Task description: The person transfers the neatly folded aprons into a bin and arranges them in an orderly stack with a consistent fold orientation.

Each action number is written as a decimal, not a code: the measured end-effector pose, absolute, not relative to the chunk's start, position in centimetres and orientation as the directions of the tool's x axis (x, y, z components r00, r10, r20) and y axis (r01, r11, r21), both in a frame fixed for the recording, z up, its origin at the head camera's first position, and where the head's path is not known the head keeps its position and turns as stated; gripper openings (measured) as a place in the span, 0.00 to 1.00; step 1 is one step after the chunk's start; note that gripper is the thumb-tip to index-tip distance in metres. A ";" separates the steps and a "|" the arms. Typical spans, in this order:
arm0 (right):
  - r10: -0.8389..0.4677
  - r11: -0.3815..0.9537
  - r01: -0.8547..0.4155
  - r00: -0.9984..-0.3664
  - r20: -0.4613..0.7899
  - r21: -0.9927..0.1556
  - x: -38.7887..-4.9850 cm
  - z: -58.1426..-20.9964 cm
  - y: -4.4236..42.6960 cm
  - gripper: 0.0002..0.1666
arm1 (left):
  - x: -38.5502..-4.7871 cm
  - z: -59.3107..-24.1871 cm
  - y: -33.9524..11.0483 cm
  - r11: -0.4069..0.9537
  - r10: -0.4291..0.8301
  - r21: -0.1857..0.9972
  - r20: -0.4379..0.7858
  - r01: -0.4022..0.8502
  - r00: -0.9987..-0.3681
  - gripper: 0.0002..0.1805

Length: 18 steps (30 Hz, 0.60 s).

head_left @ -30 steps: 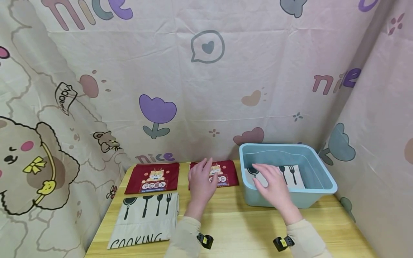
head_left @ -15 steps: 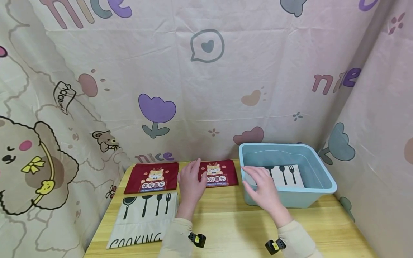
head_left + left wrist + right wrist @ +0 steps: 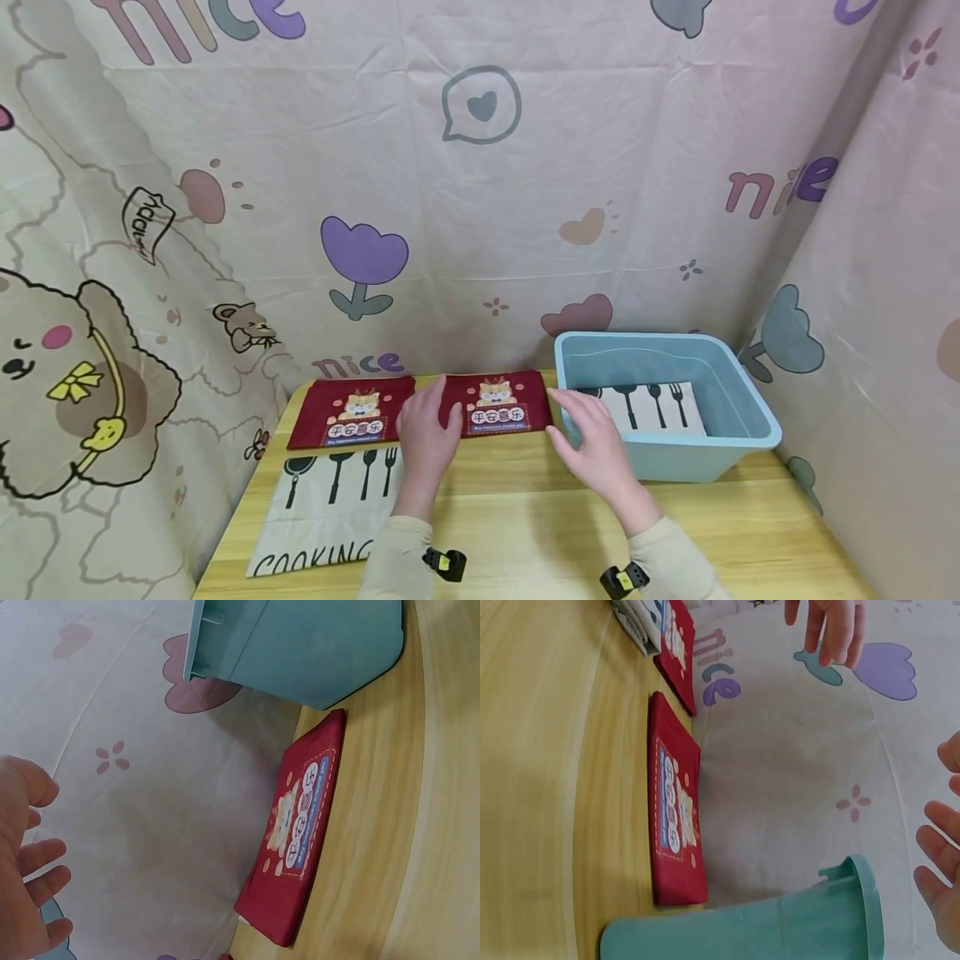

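Observation:
A folded red cloth (image 3: 498, 404) with a cartoon animal print lies at the back middle of the table. My left hand (image 3: 429, 429) hovers near its left end, fingers relaxed and holding nothing. Beyond its right end, before the left wall of a blue bin (image 3: 705, 458), my right hand (image 3: 592, 442) is raised with fingers spread. In the left wrist view the red cloth (image 3: 296, 832) lies well apart from the left hand (image 3: 30, 862). The right wrist view has the red cloth (image 3: 676, 810) apart from the right hand (image 3: 941, 840) too.
A second folded red cloth (image 3: 352, 408) lies at the back left. In front of it is a folded white cloth (image 3: 322, 517) printed with utensils and "COOKING". Another white utensil-print cloth (image 3: 663, 408) lies inside the bin. A patterned curtain (image 3: 480, 208) hangs behind the table.
Both hands have moved left. The left hand has shifted off the middle red cloth's print towards its left end; the right hand has come from over the bin to its left side.

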State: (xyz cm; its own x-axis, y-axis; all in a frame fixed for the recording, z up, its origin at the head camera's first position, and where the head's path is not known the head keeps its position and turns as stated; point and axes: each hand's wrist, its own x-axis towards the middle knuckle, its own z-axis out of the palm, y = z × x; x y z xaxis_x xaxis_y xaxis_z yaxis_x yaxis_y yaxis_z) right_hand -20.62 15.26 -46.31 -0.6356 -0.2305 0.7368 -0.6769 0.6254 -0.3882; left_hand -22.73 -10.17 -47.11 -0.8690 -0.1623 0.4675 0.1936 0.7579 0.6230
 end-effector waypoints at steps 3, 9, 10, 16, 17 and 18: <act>-0.226 0.620 -0.671 -0.650 0.726 -0.407 -20.4 -46.4 14.8 0.31 | -22.6 -47.2 -10.5 0.731 -0.176 0.655 0.454 0.194 -0.873 0.29; -0.216 0.603 -0.664 -0.670 0.710 -0.442 -20.1 -46.9 14.0 0.32 | -22.3 -47.3 -11.2 0.658 -0.217 0.737 0.381 0.154 -0.899 0.28; -0.216 0.599 -0.667 -0.668 0.712 -0.444 -20.0 -47.1 13.8 0.33 | -22.2 -47.3 -11.3 0.644 -0.224 0.752 0.364 0.143 -0.904 0.28; -0.209 0.575 -0.668 -0.678 0.705 -0.472 -19.8 -48.0 13.0 0.34 | -22.0 -47.7 -12.1 0.598 -0.257 0.795 0.315 0.106 -0.914 0.28; -0.207 0.575 -0.662 -0.687 0.697 -0.482 -19.8 -48.2 12.9 0.34 | -22.0 -47.8 -12.2 0.594 -0.258 0.798 0.314 0.107 -0.913 0.28; -0.204 0.577 -0.651 -0.699 0.686 -0.492 -19.7 -48.4 12.7 0.34 | -22.0 -47.9 -12.4 0.592 -0.259 0.799 0.313 0.106 -0.914 0.28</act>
